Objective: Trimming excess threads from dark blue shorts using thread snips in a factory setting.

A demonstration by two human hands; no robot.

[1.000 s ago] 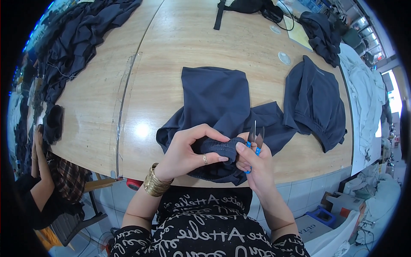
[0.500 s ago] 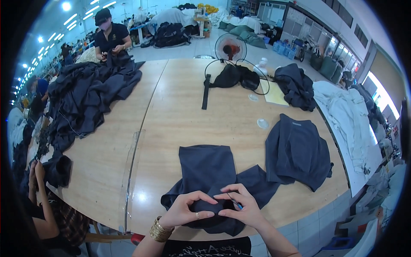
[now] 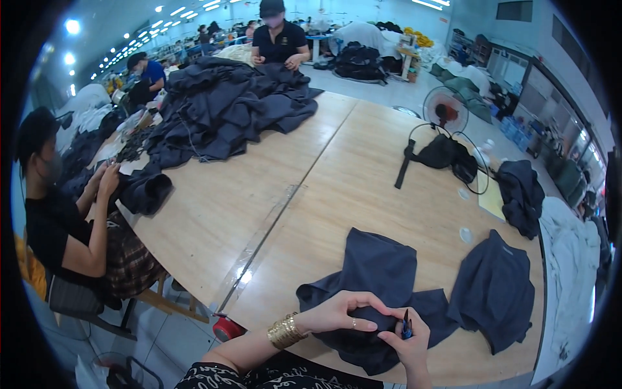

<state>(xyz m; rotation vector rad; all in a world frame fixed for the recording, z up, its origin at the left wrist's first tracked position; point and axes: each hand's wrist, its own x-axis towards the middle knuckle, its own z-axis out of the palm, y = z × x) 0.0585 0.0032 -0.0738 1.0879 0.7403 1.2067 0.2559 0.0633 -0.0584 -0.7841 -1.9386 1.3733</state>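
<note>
A dark grey garment (image 3: 379, 259) lies spread near the table's front edge, with its lower part bunched under my hands. My left hand (image 3: 350, 312), with a ring and gold bangles at the wrist, is closed on the fabric between thumb and forefinger. Opposite it, my right hand (image 3: 409, 340) pinches the same fold, fingertips almost meeting the left ones. Tucked in the right hand are small blue thread snips (image 3: 407, 326), dark blades pointing up. To the right lies another dark grey garment (image 3: 494, 292), flat on the table.
A big heap of dark grey garments (image 3: 227, 104) covers the table's far left, with a person (image 3: 278, 42) behind it. Another person (image 3: 71, 207) sits at left, handling fabric. Toward the far right are a black strapped item (image 3: 440, 152), yellow paper (image 3: 490, 194) and a fan (image 3: 446, 110).
My view has swung left, so the table and my hands sit further right in the picture and the seated person shows more fully. Both hands stay on the garment; the snips now point upward.
</note>
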